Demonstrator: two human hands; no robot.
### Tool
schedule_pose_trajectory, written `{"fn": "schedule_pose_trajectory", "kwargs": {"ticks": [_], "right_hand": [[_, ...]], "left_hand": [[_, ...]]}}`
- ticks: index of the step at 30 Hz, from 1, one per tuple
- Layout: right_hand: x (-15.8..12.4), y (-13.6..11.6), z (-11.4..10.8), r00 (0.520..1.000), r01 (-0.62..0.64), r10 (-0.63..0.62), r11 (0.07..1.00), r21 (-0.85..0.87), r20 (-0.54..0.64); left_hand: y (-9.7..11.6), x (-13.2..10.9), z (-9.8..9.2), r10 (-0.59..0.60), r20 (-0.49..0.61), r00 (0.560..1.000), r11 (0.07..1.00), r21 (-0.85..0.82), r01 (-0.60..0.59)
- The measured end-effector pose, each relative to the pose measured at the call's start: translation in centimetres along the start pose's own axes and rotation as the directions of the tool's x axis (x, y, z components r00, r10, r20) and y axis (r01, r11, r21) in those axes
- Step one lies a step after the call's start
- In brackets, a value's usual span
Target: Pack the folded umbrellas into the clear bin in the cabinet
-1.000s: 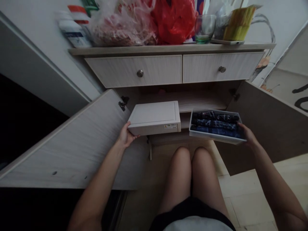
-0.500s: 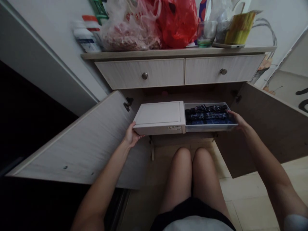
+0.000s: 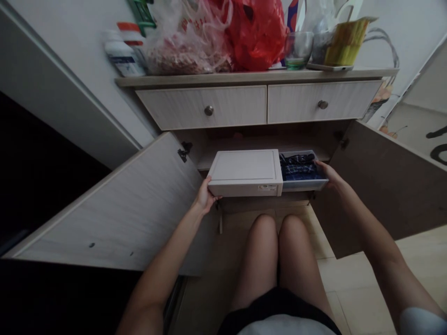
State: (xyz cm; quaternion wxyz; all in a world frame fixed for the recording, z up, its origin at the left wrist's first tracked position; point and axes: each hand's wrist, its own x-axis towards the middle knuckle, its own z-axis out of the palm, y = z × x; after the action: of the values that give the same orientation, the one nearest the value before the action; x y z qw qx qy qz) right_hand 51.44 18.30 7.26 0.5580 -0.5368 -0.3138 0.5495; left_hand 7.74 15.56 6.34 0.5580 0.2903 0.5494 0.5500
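In a dim room, a pale wall (image 3: pixel 84 28) rises behind a wood-grained cabinet (image 3: pixel 251 78), which stands on a light tiled floor (image 3: pixel 352 279). Its left door (image 3: pixel 139 204) and right door (image 3: pixel 384 186) are swung outward, exposing a shadowed interior with a shelf, below two closed drawers (image 3: pixel 174 109). The white case (image 3: pixel 244 167) is held level before this opening, above the person's knees; whether it touches the shelf cannot be told. Atop the cabinet, a clear bag (image 3: pixel 188 56) and a red bag (image 3: pixel 256 37) sit side by side, between white bottles (image 3: pixel 124 58) at left and a glass (image 3: pixel 299 49) at right. The tray (image 3: pixel 303 185) lies partly inside the case's right end, carrying plaid bundles (image 3: pixel 300 170). The left hand's (image 3: pixel 206 195) fingers grip the case's near left corner; the right hand's (image 3: pixel 328 176) grasp the tray's outer end.
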Motion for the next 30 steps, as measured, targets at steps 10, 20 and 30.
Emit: {"fn": "schedule_pose_trajectory", "kwargs": {"ticks": [10,20,30], "right_hand": [[1.3,2.3,4.7,0.984,-0.146,0.142,0.989,0.025,0.103],[1.3,3.0,7.4,0.962,-0.061,0.093,0.990,-0.128,0.257],[4.9,-0.1,8.5,0.956,0.177,-0.116,0.960,-0.216,0.269]], "left_hand": [[-1.6,-0.2,3.1,-0.026,0.033,0.999,1.000,-0.015,0.027],[-3.8,0.9,5.5,-0.038,0.095,0.995,0.999,0.042,0.034],[-3.2,6.1,6.6,0.371,0.294,0.881,0.687,0.552,-0.473]]}}
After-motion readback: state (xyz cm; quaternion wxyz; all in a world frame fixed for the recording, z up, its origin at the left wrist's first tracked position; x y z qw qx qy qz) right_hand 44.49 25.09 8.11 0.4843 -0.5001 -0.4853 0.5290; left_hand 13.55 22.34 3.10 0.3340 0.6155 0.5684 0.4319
